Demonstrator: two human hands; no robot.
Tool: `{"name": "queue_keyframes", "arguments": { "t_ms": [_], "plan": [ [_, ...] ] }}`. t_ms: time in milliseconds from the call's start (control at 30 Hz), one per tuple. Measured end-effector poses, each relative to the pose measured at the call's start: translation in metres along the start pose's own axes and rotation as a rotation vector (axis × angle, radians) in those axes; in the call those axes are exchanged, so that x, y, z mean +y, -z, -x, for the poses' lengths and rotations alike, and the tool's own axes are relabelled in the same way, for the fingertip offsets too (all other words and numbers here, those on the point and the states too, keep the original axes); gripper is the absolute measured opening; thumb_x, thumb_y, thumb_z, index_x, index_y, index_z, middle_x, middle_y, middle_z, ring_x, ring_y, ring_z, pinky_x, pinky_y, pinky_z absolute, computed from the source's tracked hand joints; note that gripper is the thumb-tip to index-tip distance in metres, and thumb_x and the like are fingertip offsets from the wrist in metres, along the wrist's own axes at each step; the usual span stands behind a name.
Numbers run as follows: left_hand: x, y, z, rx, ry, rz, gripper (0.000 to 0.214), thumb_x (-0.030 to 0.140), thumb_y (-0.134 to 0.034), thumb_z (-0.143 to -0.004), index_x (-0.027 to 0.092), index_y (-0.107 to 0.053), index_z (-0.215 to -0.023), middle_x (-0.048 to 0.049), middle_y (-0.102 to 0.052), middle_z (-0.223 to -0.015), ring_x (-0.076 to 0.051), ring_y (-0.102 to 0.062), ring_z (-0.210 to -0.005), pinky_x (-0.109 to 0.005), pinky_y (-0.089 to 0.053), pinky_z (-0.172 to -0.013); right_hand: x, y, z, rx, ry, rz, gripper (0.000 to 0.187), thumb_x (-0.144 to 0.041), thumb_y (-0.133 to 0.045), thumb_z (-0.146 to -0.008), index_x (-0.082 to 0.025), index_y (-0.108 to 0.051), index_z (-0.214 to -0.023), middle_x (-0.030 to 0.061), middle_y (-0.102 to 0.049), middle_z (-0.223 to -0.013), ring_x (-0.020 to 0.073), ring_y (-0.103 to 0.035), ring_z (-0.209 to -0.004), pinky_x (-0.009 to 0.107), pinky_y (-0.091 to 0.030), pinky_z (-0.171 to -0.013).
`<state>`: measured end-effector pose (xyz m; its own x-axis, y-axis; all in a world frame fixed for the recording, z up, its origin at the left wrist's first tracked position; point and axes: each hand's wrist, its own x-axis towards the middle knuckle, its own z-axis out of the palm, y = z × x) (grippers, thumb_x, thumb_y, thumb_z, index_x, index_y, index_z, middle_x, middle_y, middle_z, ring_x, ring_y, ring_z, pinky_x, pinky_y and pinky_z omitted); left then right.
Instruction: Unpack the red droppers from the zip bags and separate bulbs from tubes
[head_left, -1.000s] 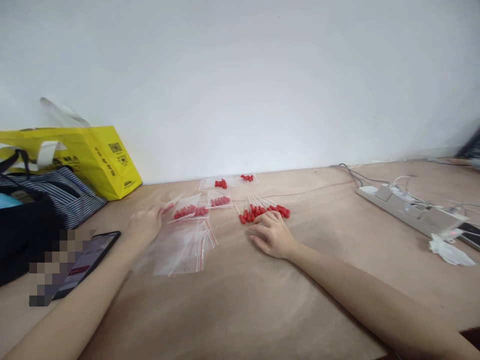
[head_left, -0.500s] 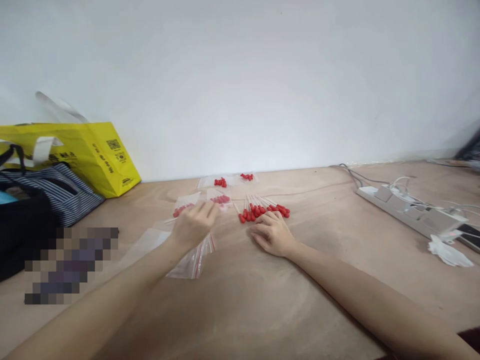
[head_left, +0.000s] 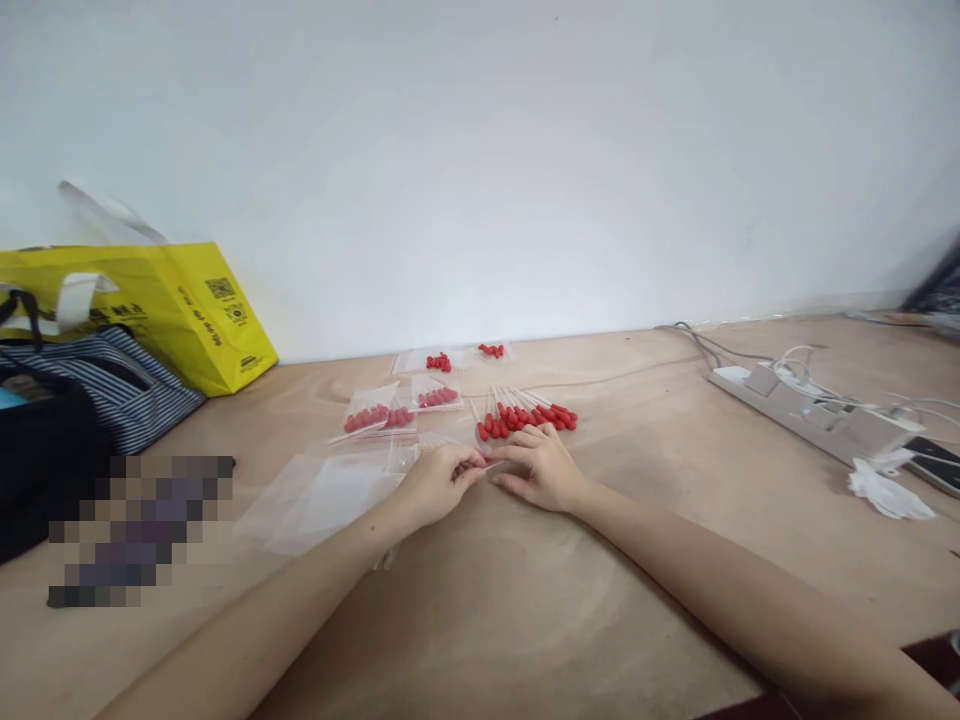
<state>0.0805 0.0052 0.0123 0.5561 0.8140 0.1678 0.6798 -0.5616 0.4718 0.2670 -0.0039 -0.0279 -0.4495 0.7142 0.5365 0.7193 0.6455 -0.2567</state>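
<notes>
Low over the bench (head_left: 465,620), the left hand (head_left: 475,467) is seemingly pinching a clear bag (head_left: 444,440) in a narrow grip. The right hand (head_left: 501,468) is resting just beside it, fingers loosely curling; whether its grip is holding anything, I cannot tell. Just beyond, nearer the right hand, swabs (head_left: 523,417) are fanning out, red heads facing the hands, sticks pointing towards the wall (head_left: 480,180).

Red-tipped swabs (head_left: 520,414) fan out, tips near, sticks far; to their left, clear bags (head_left: 330,492) lie flat, farther ones holding more.
</notes>
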Motion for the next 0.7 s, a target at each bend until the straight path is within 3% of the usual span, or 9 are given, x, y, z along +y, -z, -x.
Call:
{"name": "queue_keyframes", "arguments": {
  "t_ms": [133,233,467,567,700],
  "plan": [
    [-0.002,0.004,0.009,-0.004,-0.062,0.024,0.016,0.027,-0.05,-0.076,0.02,-0.064,-0.078,-0.0018,-0.063,-0.075,-0.014,-0.055,-0.066,-0.025,-0.041,-0.059,0.0,-0.004,-0.002,0.008,0.034,0.04,0.015,-0.033,-0.053,-0.081,-0.027,-0.065,-0.088,0.0005,-0.062,-0.079,0.0135,-0.048,-0.077,0.031,-0.023,-0.07],
    [-0.007,0.01,0.015,0.008,-0.111,-0.035,0.017,0.028,-0.05,-0.076,0.02,-0.064,-0.072,-0.0024,-0.062,-0.074,-0.015,-0.054,-0.068,-0.026,-0.04,-0.062,0.001,-0.007,-0.003,0.005,0.04,0.059,0.017,-0.033,-0.052,-0.082,-0.025,-0.066,-0.08,0.0003,-0.062,-0.074,0.013,-0.047,-0.075,0.031,-0.023,-0.069],
    [-0.012,0.017,0.012,-0.087,-0.085,-0.043,0.021,0.028,-0.05,-0.076,0.019,-0.063,-0.063,-0.0012,-0.06,-0.064,-0.014,-0.054,-0.06,-0.025,-0.038,-0.056,0.003,-0.007,-0.001,0.05,0.049,0.038,0.017,-0.036,-0.055,-0.08,-0.027,-0.064,-0.09,0.001,-0.062,-0.08,0.0139,-0.048,-0.077,0.031,-0.025,-0.072],
    [-0.013,0.014,0.011,-0.063,-0.06,-0.025,0.018,0.028,-0.052,-0.073,0.019,-0.063,-0.062,-0.0011,-0.062,-0.064,-0.015,-0.055,-0.061,-0.025,-0.039,-0.056,0.0,-0.007,-0.001,0.095,0.121,0.024,0.019,-0.033,-0.056,-0.078,-0.025,-0.063,-0.094,0.0027,-0.061,-0.089,0.0154,-0.048,-0.083,0.032,-0.026,-0.075],
    [-0.014,0.012,0.011,-0.052,-0.054,0.003,0.014,0.025,-0.054,-0.07,0.019,-0.063,-0.063,-0.0009,-0.064,-0.067,-0.015,-0.056,-0.062,-0.025,-0.041,-0.058,-0.006,-0.008,-0.001,0.116,0.239,0.053,0.013,-0.026,-0.052,-0.08,-0.027,-0.064,-0.085,0.002,-0.06,-0.093,0.0152,-0.048,-0.086,0.033,-0.026,-0.076]
  ]
}}
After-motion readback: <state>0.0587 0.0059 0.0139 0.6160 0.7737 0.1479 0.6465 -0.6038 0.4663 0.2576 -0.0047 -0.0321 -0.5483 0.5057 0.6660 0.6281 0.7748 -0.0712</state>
